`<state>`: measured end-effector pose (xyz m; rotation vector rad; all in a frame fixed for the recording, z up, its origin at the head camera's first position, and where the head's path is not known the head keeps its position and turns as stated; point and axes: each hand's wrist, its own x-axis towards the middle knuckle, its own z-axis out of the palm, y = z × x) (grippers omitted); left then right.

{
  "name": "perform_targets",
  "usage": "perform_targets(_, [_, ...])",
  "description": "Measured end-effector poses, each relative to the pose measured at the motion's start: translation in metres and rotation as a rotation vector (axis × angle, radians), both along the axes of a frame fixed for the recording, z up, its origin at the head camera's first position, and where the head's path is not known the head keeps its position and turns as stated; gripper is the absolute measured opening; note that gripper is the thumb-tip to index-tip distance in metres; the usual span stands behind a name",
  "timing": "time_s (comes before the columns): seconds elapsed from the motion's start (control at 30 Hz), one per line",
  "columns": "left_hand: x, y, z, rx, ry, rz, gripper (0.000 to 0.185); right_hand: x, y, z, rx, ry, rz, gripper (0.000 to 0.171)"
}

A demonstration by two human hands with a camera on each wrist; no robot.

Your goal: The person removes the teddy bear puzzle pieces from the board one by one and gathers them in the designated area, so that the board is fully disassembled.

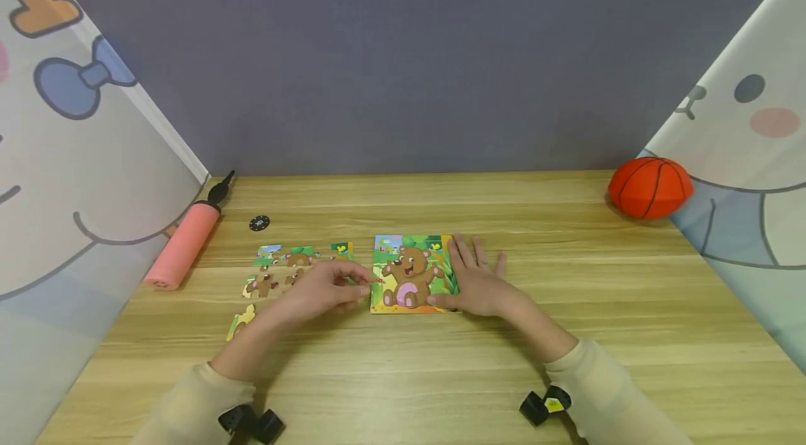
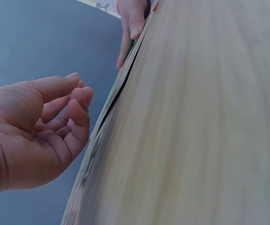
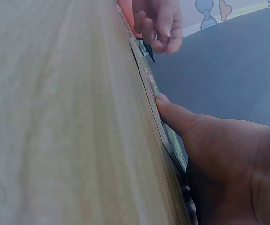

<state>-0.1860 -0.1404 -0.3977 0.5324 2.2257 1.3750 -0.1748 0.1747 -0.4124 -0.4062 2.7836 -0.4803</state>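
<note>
A square bear picture puzzle (image 1: 409, 280) lies flat on the table in front of the person, showing a brown bear with a pink belly. The right hand (image 1: 481, 287) rests on its right edge, fingers spread, with the thumb on the picture's lower right. At the board's left edge is the left hand (image 1: 327, 287), its fingers loosely bent. Nothing shows between thumb and fingers of that left hand (image 2: 43, 131) in the left wrist view. Loose puzzle pieces (image 1: 261, 285) lie left of and beyond the left hand, which partly hides them.
A pink hand pump (image 1: 185, 245) with a black nozzle lies at the table's left edge. Close to it is a black round chip (image 1: 259, 222). A red ball (image 1: 651, 187) with black lines sits at the back right. A grey panel (image 1: 415, 60) stands behind the wooden table (image 1: 403, 382).
</note>
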Motion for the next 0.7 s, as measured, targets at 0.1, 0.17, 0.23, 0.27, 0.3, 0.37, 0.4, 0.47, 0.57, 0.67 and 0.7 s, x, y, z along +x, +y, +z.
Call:
perform_targets(0.1, [-0.002,0.01,-0.001,0.012,-0.007,-0.027,0.022,0.0,0.0,0.0,0.001,-0.003,-0.003,0.118])
perform_targets(0.17, [-0.003,0.016,-0.003,0.027,-0.013,-0.047,0.023,0.0,0.0,-0.001,-0.003,-0.001,-0.003,0.118])
perform_targets(0.23, [-0.004,0.023,-0.003,0.034,-0.007,-0.059,0.024,-0.001,0.0,-0.001,-0.003,-0.001,-0.004,0.118])
perform_targets(0.27, [-0.004,0.026,-0.003,0.042,-0.007,-0.066,0.025,-0.001,0.0,-0.001,-0.001,-0.001,-0.005,0.118])
perform_targets(0.3, [-0.004,0.029,-0.003,0.054,-0.009,-0.073,0.025,-0.001,0.0,-0.001,0.0,0.0,-0.005,0.118])
perform_targets(0.37, [-0.005,0.034,-0.004,0.072,-0.015,-0.079,0.026,-0.001,0.0,-0.001,0.002,0.001,-0.006,0.119])
perform_targets(0.4, [-0.005,0.036,-0.004,0.082,-0.016,-0.083,0.026,-0.001,0.0,0.0,0.002,0.0,-0.006,0.119])
perform_targets(0.47, [-0.005,0.04,-0.004,0.099,-0.023,-0.09,0.026,-0.001,0.0,0.0,0.004,0.001,-0.005,0.119])
perform_targets(0.57, [-0.005,0.045,-0.005,0.086,-0.007,-0.085,0.025,0.0,-0.001,0.001,0.003,0.003,-0.005,0.119])
perform_targets(0.67, [-0.006,0.05,-0.006,0.042,0.02,-0.07,0.026,0.0,0.0,0.001,0.002,0.001,-0.005,0.118])
perform_targets(0.7, [-0.007,0.051,-0.007,0.024,0.026,-0.065,0.027,0.0,0.0,0.001,0.001,0.001,-0.005,0.118])
